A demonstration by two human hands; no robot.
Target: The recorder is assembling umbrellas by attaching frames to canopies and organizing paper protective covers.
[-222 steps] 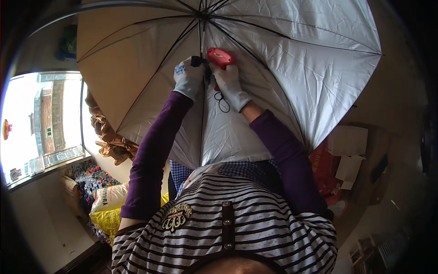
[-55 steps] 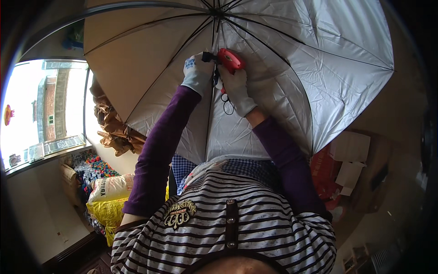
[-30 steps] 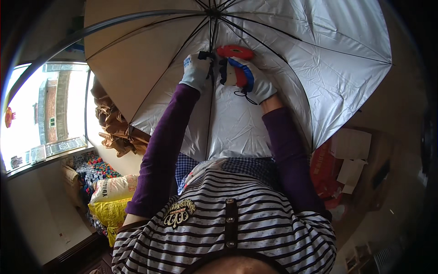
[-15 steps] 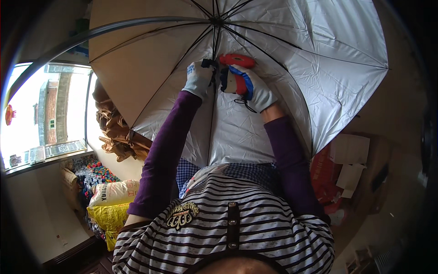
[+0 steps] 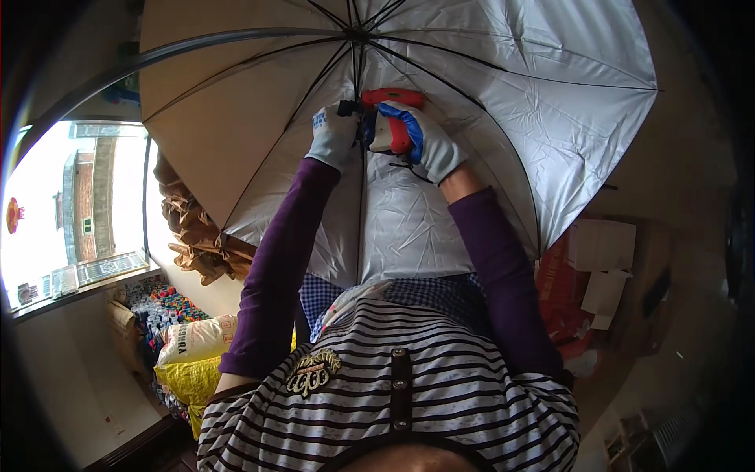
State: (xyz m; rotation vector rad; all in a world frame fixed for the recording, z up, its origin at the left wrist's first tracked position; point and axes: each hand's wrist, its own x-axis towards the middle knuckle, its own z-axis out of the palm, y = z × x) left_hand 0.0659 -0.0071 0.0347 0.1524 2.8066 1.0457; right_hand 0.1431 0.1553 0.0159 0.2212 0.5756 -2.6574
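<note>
An opened umbrella (image 5: 574, 102) with silvery lining lies inside-up before me, its dark ribs spreading from the hub (image 5: 358, 35). My left hand (image 5: 333, 135), in a white glove with dark fingertips, is closed at the umbrella rib (image 5: 361, 204) that runs toward me. The exact grip is partly hidden by the fingers. My right hand (image 5: 429, 141), gloved in white and blue, is wrapped round a red and cream hand tool (image 5: 399, 135) with a dark cord loop. The tool's front end is close beside the left fingers; a long red part (image 5: 397, 97) shows just above.
A grey umbrella shaft (image 5: 228, 38) arcs from the hub to the left. Crumpled brown material (image 5: 193, 244) lies beside the bright window (image 5: 110, 197). White and yellow sacks (image 5: 189, 370) sit lower left. Cardboard and red packaging (image 5: 602, 244) lie at right.
The umbrella's hub and canopy appear slightly farther left and higher. The tool in my right hand has come leftward, closer to my left hand, and turned a little.
</note>
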